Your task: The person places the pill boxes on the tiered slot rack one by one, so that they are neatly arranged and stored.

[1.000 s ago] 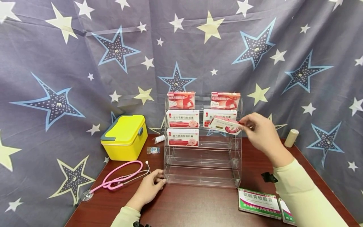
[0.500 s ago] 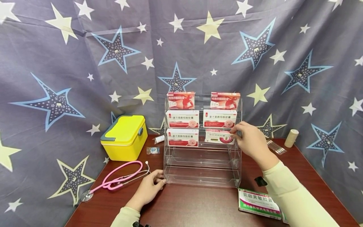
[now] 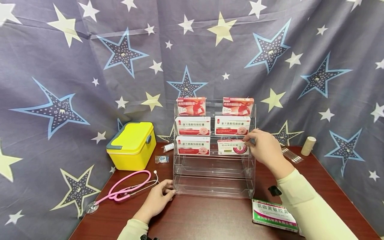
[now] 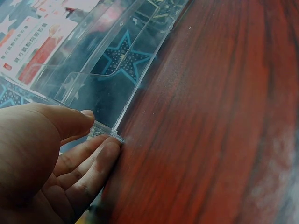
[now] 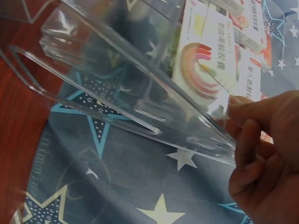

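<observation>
Medicine box [image 3: 230,149] with red arcs stands in the third tier from the top of the clear rack [image 3: 212,191], on its right side, and our right hand [image 3: 267,147] pinches the box's right end, thumb and fingers drawn narrow. Our left hand [image 3: 158,199] holds the rack's lower left front corner between thumb and fingers. Left of the box, in the same rack tier, we see a white-and-red carton [image 3: 193,145]. On the bench [image 3: 207,218], left of the rack, sits a yellow case [image 3: 130,160]; near the rack's right front corner lies a green-and-white packet [image 3: 273,216].
</observation>
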The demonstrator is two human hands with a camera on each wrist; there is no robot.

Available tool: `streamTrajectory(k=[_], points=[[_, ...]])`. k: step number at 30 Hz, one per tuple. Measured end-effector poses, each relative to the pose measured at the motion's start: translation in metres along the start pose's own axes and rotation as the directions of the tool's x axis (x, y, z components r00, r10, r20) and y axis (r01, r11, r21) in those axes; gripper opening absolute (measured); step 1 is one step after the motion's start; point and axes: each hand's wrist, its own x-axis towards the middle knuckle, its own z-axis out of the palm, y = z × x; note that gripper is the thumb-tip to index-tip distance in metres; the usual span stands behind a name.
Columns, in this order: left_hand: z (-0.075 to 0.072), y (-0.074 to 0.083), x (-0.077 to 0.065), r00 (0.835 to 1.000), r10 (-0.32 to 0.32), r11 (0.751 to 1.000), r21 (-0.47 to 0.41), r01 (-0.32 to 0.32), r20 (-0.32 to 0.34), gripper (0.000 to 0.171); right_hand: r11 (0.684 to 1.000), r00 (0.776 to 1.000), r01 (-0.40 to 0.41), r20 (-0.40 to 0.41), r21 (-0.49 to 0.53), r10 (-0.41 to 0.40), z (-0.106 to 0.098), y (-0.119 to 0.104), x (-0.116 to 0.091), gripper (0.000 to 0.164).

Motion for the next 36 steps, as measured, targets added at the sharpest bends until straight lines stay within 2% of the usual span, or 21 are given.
streamTrajectory(k=[5,14,36], points=[[0.0002,-0.0006,0.0002,1.000,-0.006,1.000,0.000,0.006,-0.002,0.030,0.999,0.998,-0.022,0.064,-0.031,0.024,-0.0052,-0.0038,0.0018,0.013],[0.0002,0.0000,0.0000,1.000,-0.008,1.000,0.008,0.008,-0.005,0.029,0.997,0.990,-0.051,0.128,-0.057,0.058,-0.0077,-0.0084,0.0051,0.014],[0.0007,-0.0019,0.0005,1.000,0.004,1.000,0.018,-0.004,-0.009,0.030,0.998,0.997,-0.005,0.078,-0.058,0.010,-0.0049,-0.0080,-0.0003,0.011]])
